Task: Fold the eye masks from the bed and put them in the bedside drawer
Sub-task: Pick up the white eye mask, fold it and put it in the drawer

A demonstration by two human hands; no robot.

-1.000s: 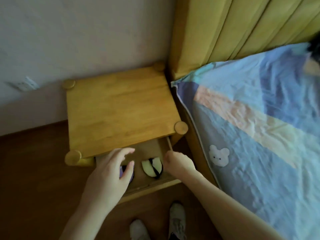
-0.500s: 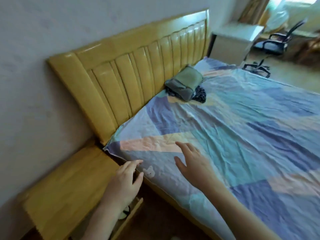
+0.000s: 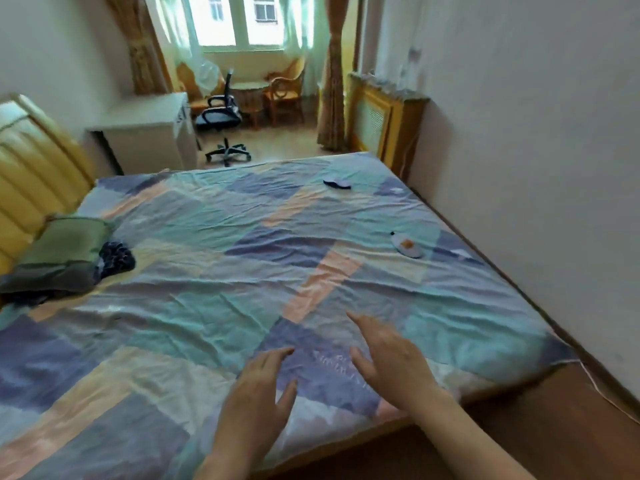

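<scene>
Two eye masks lie flat on the patchwork bed sheet [image 3: 214, 258]. A pale one with an orange patch [image 3: 406, 245] is near the right edge, and a dark blue one [image 3: 337, 183] lies farther off toward the foot of the bed. My left hand [image 3: 258, 396] and my right hand [image 3: 391, 355] hover over the near part of the bed, fingers spread and holding nothing. Both masks are well beyond my hands. The bedside drawer is out of view.
A green pillow on dark folded cloth [image 3: 65, 254] sits by the yellow headboard [image 3: 31, 174] at left. A wall runs close along the bed's right side. Beyond the bed stand a white cabinet [image 3: 145, 129], an office chair [image 3: 221, 116] and wooden chairs by the window.
My view has swung from the open drawer with two masks in it, past the headboard, to the whole bed. Both hands left the drawer and now hover over the sheet.
</scene>
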